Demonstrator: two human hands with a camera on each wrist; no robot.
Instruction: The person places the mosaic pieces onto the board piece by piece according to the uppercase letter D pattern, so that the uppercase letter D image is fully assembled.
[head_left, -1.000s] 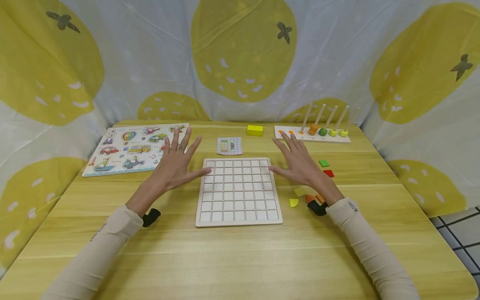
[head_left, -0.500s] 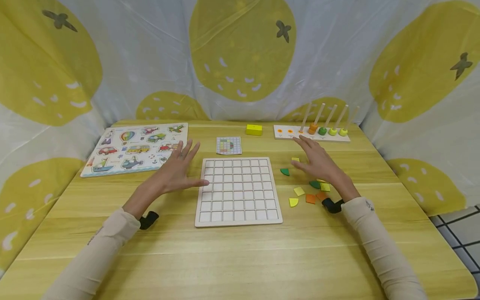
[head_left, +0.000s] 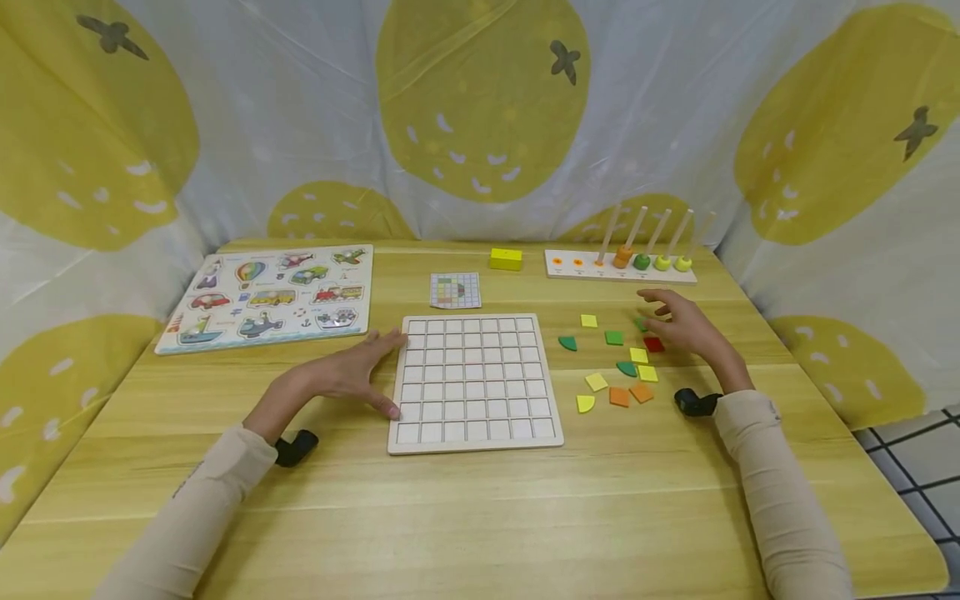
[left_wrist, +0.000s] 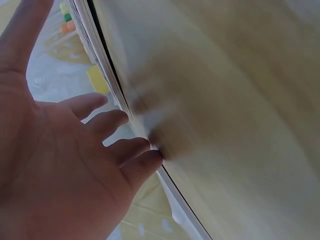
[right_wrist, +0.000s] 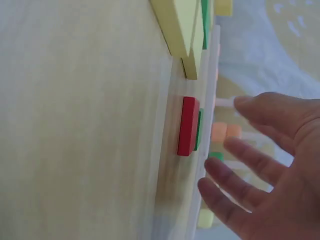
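Observation:
A pale wooden board [head_left: 476, 367] with a grid of square recesses lies flat in front of me. My left hand [head_left: 343, 373] is at its left edge, thumb and fingers spread along the side; whether it grips cannot be told. My right hand [head_left: 688, 332] hovers with loosely bent fingers above the small coloured tiles, holding nothing. Nearest it are a red tile [head_left: 654, 344] and a green square tile [head_left: 640, 323], partly hidden by the fingers. In the right wrist view, the red tile [right_wrist: 187, 126] lies beside the fingers, apart from them.
Orange [head_left: 618, 397], yellow [head_left: 596, 382] and dark green tiles [head_left: 567, 343] lie scattered right of the board. Behind stand a gridded picture card [head_left: 455, 290], a yellow block [head_left: 506, 259] and a peg stand [head_left: 588, 269]. A vehicle puzzle [head_left: 242, 319] lies at the left.
My right hand has moved right, away from the board, uncovering the tiles. My left hand has come lower and nearer to me, turning toward the board's left edge.

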